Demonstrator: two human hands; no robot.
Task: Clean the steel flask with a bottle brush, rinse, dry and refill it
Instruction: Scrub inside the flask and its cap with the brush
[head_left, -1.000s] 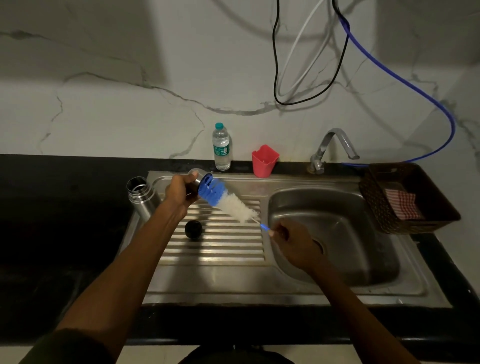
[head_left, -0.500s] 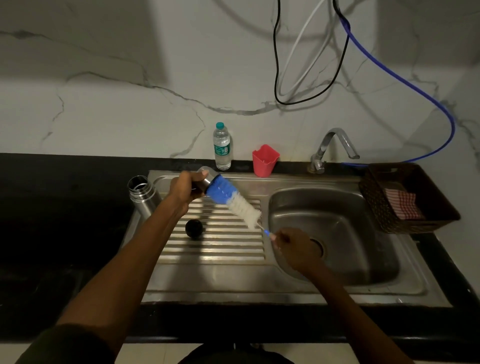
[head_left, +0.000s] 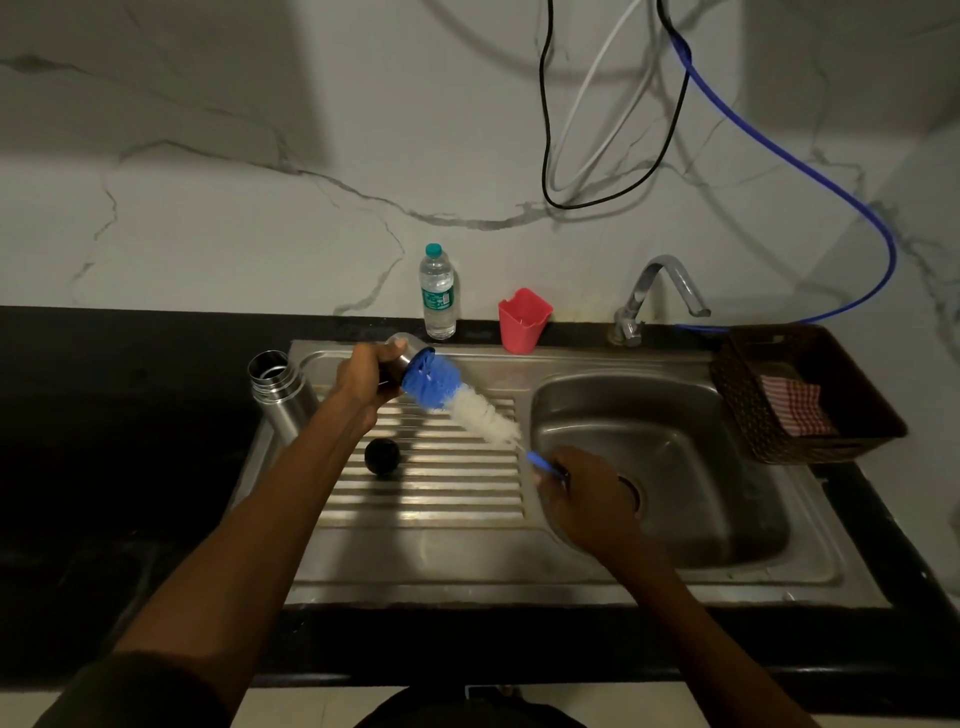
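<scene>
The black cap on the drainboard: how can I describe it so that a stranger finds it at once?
Start at the steel sink and move left onto its ribbed drainboard. Near the drainboard's left edge, just right of the left forearm, lies the black cap. It is the only small, round, dark thing on the ribs; the steel flask to its upper left is tall and shiny.

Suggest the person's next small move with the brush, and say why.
Probably push the brush deeper into the steel cup held by the left hand: only its blue tip is at the mouth, and the right hand grips the handle.
</scene>
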